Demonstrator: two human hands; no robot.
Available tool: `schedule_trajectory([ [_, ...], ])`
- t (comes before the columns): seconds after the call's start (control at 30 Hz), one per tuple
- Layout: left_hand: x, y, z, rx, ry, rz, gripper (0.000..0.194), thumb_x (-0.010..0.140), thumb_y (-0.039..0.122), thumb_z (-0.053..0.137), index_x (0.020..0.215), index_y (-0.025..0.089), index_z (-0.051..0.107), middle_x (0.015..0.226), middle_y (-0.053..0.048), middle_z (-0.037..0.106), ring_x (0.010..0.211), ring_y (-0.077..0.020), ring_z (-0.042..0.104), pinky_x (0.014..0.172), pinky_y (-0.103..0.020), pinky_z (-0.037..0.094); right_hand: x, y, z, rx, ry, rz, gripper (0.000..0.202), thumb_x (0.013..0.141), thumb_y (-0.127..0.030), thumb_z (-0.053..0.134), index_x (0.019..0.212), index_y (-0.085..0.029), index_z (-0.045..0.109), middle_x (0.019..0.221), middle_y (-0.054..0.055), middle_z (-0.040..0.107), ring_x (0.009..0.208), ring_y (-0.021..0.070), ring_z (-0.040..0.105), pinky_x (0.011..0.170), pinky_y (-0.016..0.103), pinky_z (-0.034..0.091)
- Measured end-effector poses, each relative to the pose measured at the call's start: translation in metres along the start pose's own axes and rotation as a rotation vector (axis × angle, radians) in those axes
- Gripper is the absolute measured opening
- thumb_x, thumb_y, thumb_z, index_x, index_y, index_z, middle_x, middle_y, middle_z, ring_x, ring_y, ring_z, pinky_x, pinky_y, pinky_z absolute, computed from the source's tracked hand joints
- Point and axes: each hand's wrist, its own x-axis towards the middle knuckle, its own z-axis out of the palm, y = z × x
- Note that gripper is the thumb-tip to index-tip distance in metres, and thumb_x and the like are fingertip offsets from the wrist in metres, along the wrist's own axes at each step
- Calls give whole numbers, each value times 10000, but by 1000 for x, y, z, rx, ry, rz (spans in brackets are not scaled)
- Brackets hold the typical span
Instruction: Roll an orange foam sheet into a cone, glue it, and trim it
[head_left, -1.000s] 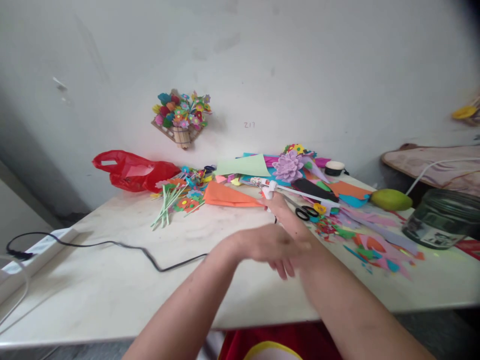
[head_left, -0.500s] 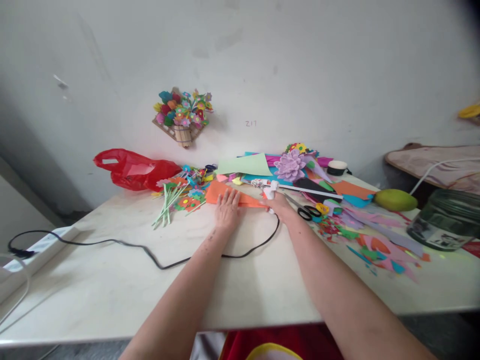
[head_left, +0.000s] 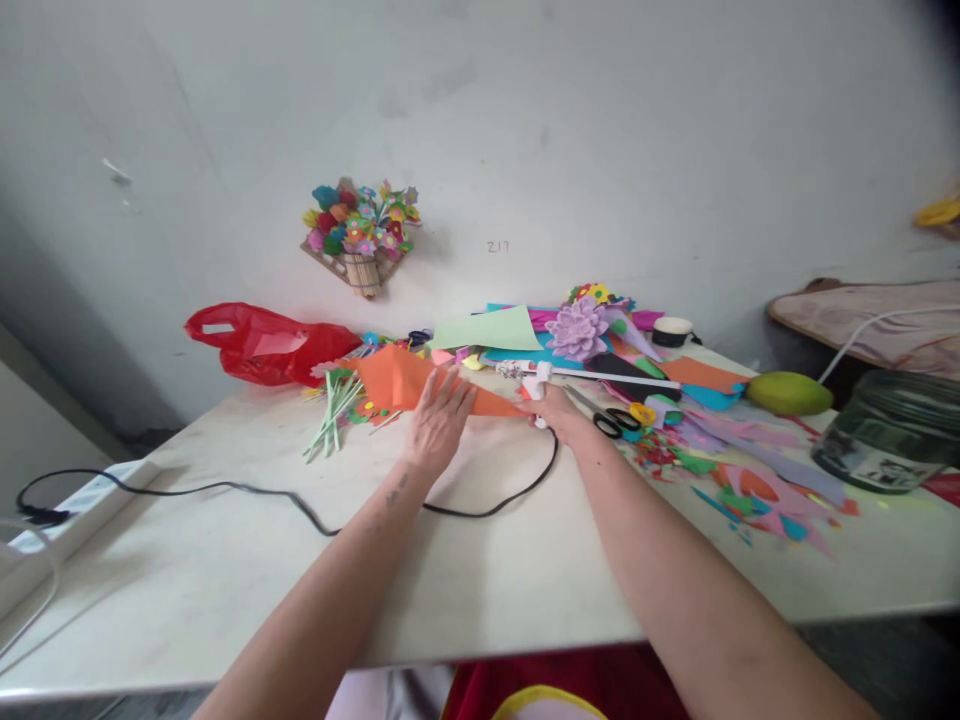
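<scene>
My left hand (head_left: 439, 420) lies over an orange sheet (head_left: 390, 378), fingers stretched out and close together. The sheet opens out to the left and narrows to a point on the right. My right hand (head_left: 556, 408) is closed around the handle of a white glue gun (head_left: 538, 378), its thumb side at the sheet's pointed end. Most of those fingers are hidden, so whether they also pinch the sheet is unclear. A long white glue stick (head_left: 622, 378) sticks out to the right from the gun. Black-handled scissors (head_left: 616, 423) lie just right of my right hand.
A black cord (head_left: 480, 514) loops toward a power strip (head_left: 82, 510) at left. Pale green stems (head_left: 334, 415) and a red plastic bag (head_left: 274, 345) lie left of the sheet. Coloured scraps (head_left: 757, 490) and a glass jar (head_left: 889, 435) occupy the right. Flowers (head_left: 364, 225) hang on the wall.
The orange sheet's left part has spread out to the left, covering some of the cut flowers. My left hand has shifted slightly left with it. The right hand has stayed nearly in place.
</scene>
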Motion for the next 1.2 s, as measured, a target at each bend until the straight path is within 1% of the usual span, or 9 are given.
schedule_trajectory([
  [0.13, -12, 14, -3, 74, -294, -134, 415, 806, 47, 314, 1123, 135, 567, 1088, -105, 613, 1165, -258, 450, 1060, -489, 174, 0, 2, 12, -176, -18, 14, 187, 609, -107, 623, 789, -121, 572, 511, -53, 495, 373, 59, 412, 371, 183, 335],
  [0.23, -11, 25, -5, 54, -558, -241, 441, 823, 88, 330, 1222, 175, 498, 982, -124, 633, 912, -248, 595, 903, -464, 366, 1, 2, 19, -305, -38, -19, 201, 626, -113, 612, 826, -113, 595, 507, -45, 495, 395, 66, 416, 389, 181, 336],
  [0.4, 3, 40, -13, -9, -722, -375, 526, 842, 498, 348, 1340, 332, 314, 954, -145, 615, 873, -300, 587, 678, -403, 431, 5, 5, 20, -448, 4, -69, 284, 629, -133, 618, 912, -109, 624, 601, 4, 591, 493, 97, 508, 464, 185, 373],
  [0.5, 7, 45, -12, -34, -725, -418, 566, 807, 576, 347, 1327, 355, 332, 1103, -154, 571, 946, -332, 557, 731, -448, 411, 11, 11, 20, -520, 28, -127, 331, 624, -152, 633, 954, -122, 629, 683, 30, 637, 598, 127, 570, 535, 193, 405],
  [0.6, 8, 42, -3, -47, -589, -366, 467, 837, 490, 366, 1263, 314, 440, 1376, -97, 359, 1163, -362, 403, 855, -487, 363, 18, 17, 21, -557, 55, -172, 334, 631, -176, 635, 963, -141, 632, 780, 47, 662, 698, 153, 601, 595, 206, 427],
  [0.73, 9, 32, 17, -212, -473, -246, 378, 887, 328, 284, 1114, 192, 554, 1427, -51, 288, 1262, -218, 323, 979, -332, 324, 25, 19, 24, -652, 95, -176, 309, 639, -219, 650, 945, -177, 639, 861, 51, 674, 776, 178, 610, 654, 231, 443],
  [0.83, 11, 29, 29, -311, -471, -275, 428, 887, 354, 269, 1222, 158, 449, 1408, -81, 322, 1220, -179, 391, 992, -293, 311, 28, 17, 25, -737, 100, -171, 302, 652, -244, 651, 949, -191, 640, 881, 53, 678, 803, 189, 611, 685, 241, 446],
  [0.97, 11, 35, 36, -330, -496, -294, 609, 855, 529, 202, 1366, 201, 251, 1408, -67, 325, 1280, -247, 290, 1026, -464, 231, 27, 13, 26, -825, 112, -174, 352, 676, -255, 626, 1021, -185, 616, 960, 68, 667, 866, 203, 608, 719, 244, 439],
  [1.2, 12, 48, 27, -291, -697, -467, 715, 736, 711, 60, 1366, 400, 191, 1476, 34, 123, 1305, -428, 41, 896, -729, 96, 23, 10, 30, -920, 103, -137, 370, 701, -271, 613, 1061, -186, 591, 1004, 71, 653, 913, 205, 597, 731, 231, 430],
])
